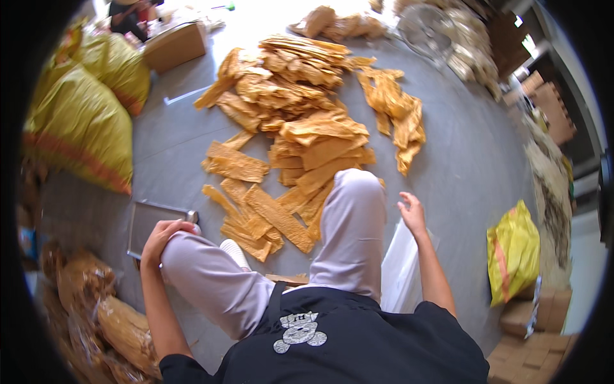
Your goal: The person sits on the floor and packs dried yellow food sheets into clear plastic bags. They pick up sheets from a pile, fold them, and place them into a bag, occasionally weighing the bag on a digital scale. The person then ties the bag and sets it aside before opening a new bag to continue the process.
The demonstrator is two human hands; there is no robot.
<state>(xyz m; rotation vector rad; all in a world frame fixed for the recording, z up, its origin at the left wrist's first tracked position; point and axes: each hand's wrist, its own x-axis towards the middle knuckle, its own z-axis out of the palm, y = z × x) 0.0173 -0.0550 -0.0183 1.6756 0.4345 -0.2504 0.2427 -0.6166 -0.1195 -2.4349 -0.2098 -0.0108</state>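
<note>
My left hand (168,236) rests on my left knee, its fingers draped over the light trousers; no object shows in it. Out to the right, my right hand (411,211) hangs beside my right knee with bent, parted fingers and nothing in them. Between and beyond my knees, a heap of wrinkled yellow-orange sheets (302,86) lies on the grey floor. Nearer to me are flat strips of the same material (278,216), loosely crossed over one another. A separate crumpled bunch (398,110) lies right of the heap. Under my right forearm is a translucent plastic sheet or bag (402,273).
Large yellow woven sacks (86,120) stand at left, near a dark framed tray or screen (156,225). Filled clear bags (127,326) lie lower left. A smaller yellow sack (513,254) and cardboard boxes (537,312) stand right. Beyond are a fan (424,31) and another person (129,19).
</note>
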